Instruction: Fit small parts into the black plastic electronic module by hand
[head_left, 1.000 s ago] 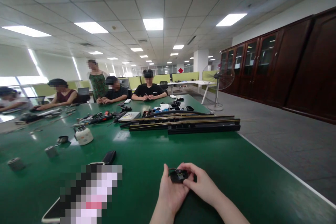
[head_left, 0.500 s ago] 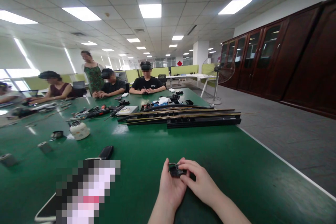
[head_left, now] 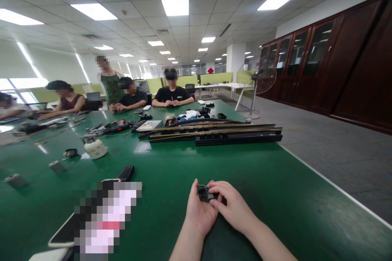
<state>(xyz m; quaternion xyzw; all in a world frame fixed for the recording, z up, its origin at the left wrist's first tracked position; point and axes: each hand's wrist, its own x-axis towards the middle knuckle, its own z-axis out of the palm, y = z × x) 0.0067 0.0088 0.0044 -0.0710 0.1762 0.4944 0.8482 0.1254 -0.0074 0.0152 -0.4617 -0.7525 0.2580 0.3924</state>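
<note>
**A:** What did you have in the hands at that moment?

**B:** I saw the left hand (head_left: 199, 212) cupped under a small black part (head_left: 204, 194), with its thumb up along the near side. The fingertips of the right hand (head_left: 234, 208) were pinched on the part's other edge. Both hands were closed on it, just above the green table (head_left: 275, 195).

**A:** What worried you?

**B:** The hold was at the fingertips only and the piece was tiny. I judged that if the right fingers twisted or pressed too hard, it could spring out between the two thumbs and skid away across the table. A thin wire seemed to stand up off the part, just beyond the left thumb. I thought it could bend or catch on a finger.

**A:** Were there any containers nearby?

**B:** None were close. A white jar (head_left: 95, 148) stood well beyond the left fingers and off to their outer side, with something dark on top. I couldn't tell what it held. Nearer than the jar and further out sat a small grey cylinder (head_left: 56, 166), and I couldn't see whether it was hollow. Long black rails (head_left: 239, 138) lay straight ahead, well past both sets of fingertips.
</note>
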